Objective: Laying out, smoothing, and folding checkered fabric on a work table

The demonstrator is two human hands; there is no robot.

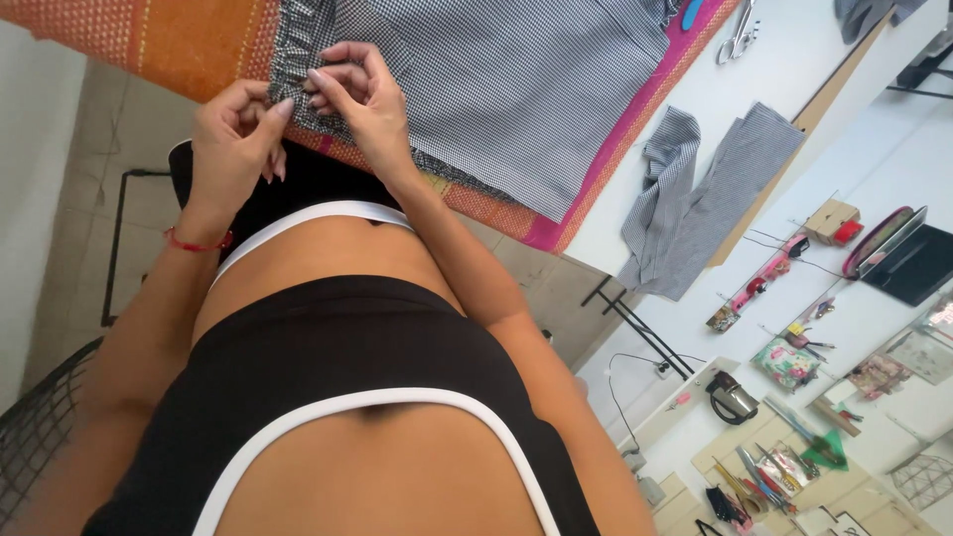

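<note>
A black-and-white checked fabric (496,89) with a ruffled edge (290,60) lies on an orange and pink woven cloth (179,40) over a white table (715,109). My left hand (233,144), with a red string bracelet at the wrist, pinches the ruffle at the table's near edge. My right hand (362,99) is beside it, fingertips closed on the same ruffled edge. The two hands almost touch. My torso in black clothing with white trim fills the lower frame.
Scissors (737,35) and a blue item (692,12) lie at the table's far side. More checked fabric pieces (695,199) hang over the right edge. Sewing tools and pouches (784,362) sit on a white surface at right. A black wire chair (40,427) stands lower left.
</note>
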